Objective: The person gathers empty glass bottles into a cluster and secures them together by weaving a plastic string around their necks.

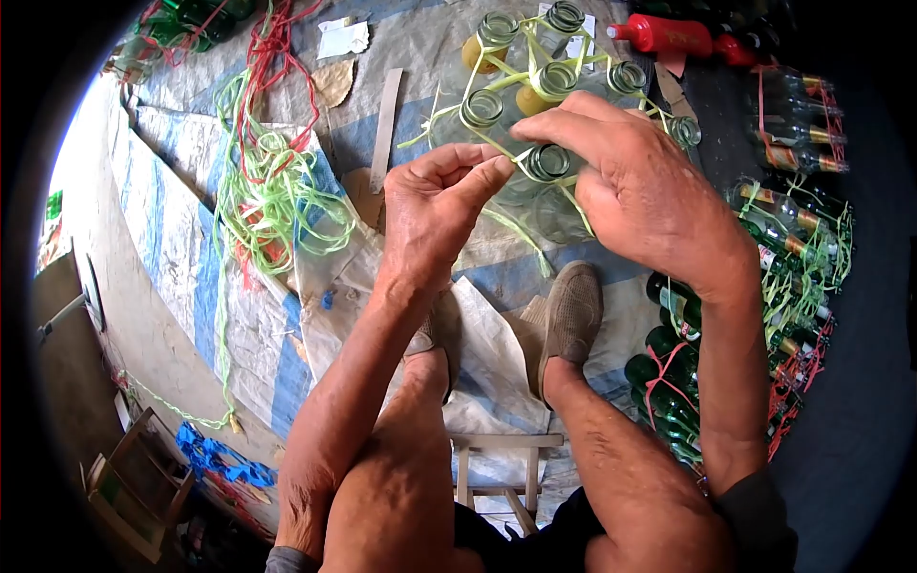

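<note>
Several clear glass bottles (482, 109) stand upright in a cluster, with light green plastic twine (531, 74) running around and between their necks. My left hand (444, 196) is at the near left side of the cluster, thumb and forefinger pinched on the twine beside the nearest bottle neck (547, 163). Over the right side of that neck is my right hand (645, 181), its fingers bent; whatever its thumb and fingertips hold is hidden. A loose twine end (521, 237) hangs below the nearest bottle.
Tangled green twine (277, 196) and red twine (272, 67) lie on the striped sheet (205, 258) at left. Bundled green bottles (669, 392) lie at right, below a red bottle (669, 34). A flat strip (386, 129) lies left of the cluster. My feet and a wooden stool (506, 441) are below.
</note>
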`<state>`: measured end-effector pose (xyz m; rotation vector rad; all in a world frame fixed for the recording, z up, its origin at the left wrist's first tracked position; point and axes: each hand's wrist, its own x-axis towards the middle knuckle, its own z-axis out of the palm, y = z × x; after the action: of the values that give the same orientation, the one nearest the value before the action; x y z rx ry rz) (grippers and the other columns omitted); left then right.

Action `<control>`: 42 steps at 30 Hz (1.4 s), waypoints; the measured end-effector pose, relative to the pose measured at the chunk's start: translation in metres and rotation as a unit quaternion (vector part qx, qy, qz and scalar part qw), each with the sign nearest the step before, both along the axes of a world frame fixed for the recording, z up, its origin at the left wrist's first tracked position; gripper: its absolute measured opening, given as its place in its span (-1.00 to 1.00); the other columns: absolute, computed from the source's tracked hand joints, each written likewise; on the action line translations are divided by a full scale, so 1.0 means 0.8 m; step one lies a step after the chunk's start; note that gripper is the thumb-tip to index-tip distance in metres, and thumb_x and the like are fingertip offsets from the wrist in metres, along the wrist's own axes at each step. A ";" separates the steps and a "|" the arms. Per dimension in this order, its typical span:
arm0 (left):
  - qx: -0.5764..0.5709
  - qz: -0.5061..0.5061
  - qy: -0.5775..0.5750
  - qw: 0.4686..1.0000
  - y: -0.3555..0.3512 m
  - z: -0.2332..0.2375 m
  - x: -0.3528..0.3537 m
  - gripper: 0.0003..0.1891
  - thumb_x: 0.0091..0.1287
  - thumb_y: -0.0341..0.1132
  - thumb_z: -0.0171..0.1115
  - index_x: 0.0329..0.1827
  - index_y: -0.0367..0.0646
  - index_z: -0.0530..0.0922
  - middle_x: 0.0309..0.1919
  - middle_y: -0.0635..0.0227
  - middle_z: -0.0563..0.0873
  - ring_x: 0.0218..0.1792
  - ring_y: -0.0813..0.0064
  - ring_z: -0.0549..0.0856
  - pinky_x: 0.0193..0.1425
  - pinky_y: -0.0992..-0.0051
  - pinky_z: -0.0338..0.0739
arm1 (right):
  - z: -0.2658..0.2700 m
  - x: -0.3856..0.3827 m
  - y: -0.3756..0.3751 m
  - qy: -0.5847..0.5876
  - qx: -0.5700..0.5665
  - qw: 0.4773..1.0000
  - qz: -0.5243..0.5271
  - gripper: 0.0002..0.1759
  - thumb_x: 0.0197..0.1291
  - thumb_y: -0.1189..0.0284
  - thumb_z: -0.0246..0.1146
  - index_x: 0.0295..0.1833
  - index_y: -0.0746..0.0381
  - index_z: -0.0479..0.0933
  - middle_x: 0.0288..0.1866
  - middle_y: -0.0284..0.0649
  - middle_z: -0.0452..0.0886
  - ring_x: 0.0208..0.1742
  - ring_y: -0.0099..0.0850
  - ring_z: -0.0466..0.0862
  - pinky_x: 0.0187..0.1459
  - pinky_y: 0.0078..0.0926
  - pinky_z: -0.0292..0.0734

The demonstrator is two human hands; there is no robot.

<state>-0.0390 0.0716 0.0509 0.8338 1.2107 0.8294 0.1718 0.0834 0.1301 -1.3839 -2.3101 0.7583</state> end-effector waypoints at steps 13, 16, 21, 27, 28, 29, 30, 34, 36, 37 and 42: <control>0.027 0.026 0.056 0.998 0.005 -0.016 0.010 -0.82 0.48 -0.32 0.59 -0.12 -0.28 0.86 -0.39 0.62 0.72 -0.38 0.80 0.53 -0.31 0.65 0.36 | -0.014 -0.002 0.007 -0.023 0.008 1.000 0.010 -0.51 0.28 0.65 0.11 0.22 0.06 0.74 -0.11 -0.03 0.68 -0.03 0.12 0.76 0.04 0.08 0.64; 0.025 0.027 0.078 0.996 0.006 -0.015 0.012 -0.78 0.48 -0.26 0.62 -0.16 -0.27 0.86 -0.43 0.65 0.68 -0.41 0.80 0.48 -0.35 0.64 0.30 | -0.013 -0.001 0.007 -0.037 0.003 0.999 0.014 -0.52 0.29 0.64 0.12 0.21 0.05 0.74 -0.11 -0.03 0.68 -0.05 0.11 0.76 0.04 0.07 0.64; 0.034 0.042 0.096 0.994 0.004 -0.018 0.015 -0.73 0.45 -0.19 0.65 -0.22 -0.25 0.86 -0.47 0.68 0.63 -0.44 0.80 0.43 -0.38 0.61 0.25 | -0.004 -0.004 0.007 -0.071 -0.037 0.997 0.019 -0.35 0.16 0.82 0.10 0.32 0.16 0.72 0.08 -0.01 0.70 0.10 0.05 0.74 0.15 -0.09 0.64; 0.047 0.047 0.120 0.990 0.006 -0.020 0.018 -0.69 0.46 -0.13 0.64 -0.28 -0.23 0.86 -0.52 0.70 0.58 -0.47 0.80 0.38 -0.42 0.58 0.18 | -0.002 -0.005 0.007 -0.088 -0.034 0.995 0.024 -0.37 0.22 0.79 0.11 0.34 0.14 0.70 0.00 -0.01 0.66 0.02 0.06 0.72 0.05 -0.04 0.61; 0.053 0.048 0.125 0.990 0.005 -0.020 0.018 -0.68 0.46 -0.13 0.64 -0.29 -0.23 0.86 -0.53 0.70 0.57 -0.47 0.80 0.37 -0.42 0.58 0.17 | 0.000 -0.005 0.007 -0.097 -0.036 0.994 0.023 -0.38 0.23 0.79 0.11 0.34 0.14 0.69 -0.01 -0.01 0.66 0.01 0.06 0.71 0.03 -0.02 0.60; 0.056 0.047 0.125 0.989 0.005 -0.020 0.018 -0.68 0.46 -0.12 0.64 -0.28 -0.23 0.86 -0.53 0.70 0.57 -0.47 0.80 0.37 -0.42 0.58 0.17 | 0.002 -0.005 0.008 -0.106 -0.031 0.993 0.028 -0.40 0.24 0.78 0.11 0.34 0.15 0.68 -0.03 0.00 0.66 0.00 0.07 0.71 0.02 -0.01 0.59; 0.058 0.046 0.125 0.989 0.004 -0.021 0.018 -0.68 0.46 -0.12 0.64 -0.28 -0.23 0.86 -0.53 0.70 0.57 -0.47 0.80 0.37 -0.42 0.58 0.17 | 0.004 -0.006 0.008 -0.115 -0.025 0.992 0.034 -0.42 0.25 0.76 0.11 0.33 0.15 0.67 -0.04 0.00 0.65 -0.01 0.08 0.70 0.00 0.00 0.59; 0.056 0.043 0.131 0.989 0.003 -0.019 0.018 -0.67 0.46 -0.11 0.64 -0.28 -0.24 0.85 -0.53 0.70 0.58 -0.47 0.80 0.38 -0.42 0.59 0.19 | -0.001 -0.010 0.009 -0.116 -0.002 0.993 0.036 -0.50 0.28 0.72 0.13 0.29 0.20 0.64 -0.08 0.01 0.66 -0.03 0.11 0.69 0.02 0.01 0.58; 0.065 0.049 0.122 0.989 0.004 -0.017 0.019 -0.66 0.46 -0.11 0.64 -0.28 -0.24 0.84 -0.53 0.70 0.58 -0.47 0.80 0.39 -0.42 0.60 0.20 | -0.001 -0.010 0.009 -0.108 0.011 0.993 0.035 -0.52 0.26 0.72 0.14 0.27 0.22 0.64 -0.09 0.00 0.67 -0.02 0.10 0.68 0.04 0.00 0.59; 0.070 0.052 0.117 0.989 0.003 -0.016 0.020 -0.66 0.47 -0.11 0.63 -0.28 -0.25 0.83 -0.52 0.70 0.58 -0.47 0.81 0.39 -0.42 0.60 0.21 | -0.002 -0.010 0.010 -0.104 0.018 0.994 0.034 -0.53 0.25 0.73 0.15 0.25 0.23 0.63 -0.09 -0.01 0.67 -0.02 0.09 0.68 0.05 0.00 0.59; 0.097 0.061 0.116 0.987 -0.001 -0.014 0.022 -0.62 0.48 -0.15 0.62 -0.32 -0.34 0.79 -0.56 0.65 0.60 -0.48 0.80 0.43 -0.46 0.58 0.28 | -0.001 -0.011 0.010 -0.111 0.112 0.986 0.043 -0.58 0.19 0.69 0.26 0.19 0.27 0.64 -0.10 -0.04 0.69 0.01 0.03 0.67 0.08 -0.04 0.60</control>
<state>-0.0211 0.0712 0.0401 1.0449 1.4108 0.9809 0.1632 0.0914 0.1296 -1.3333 -2.5468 0.3650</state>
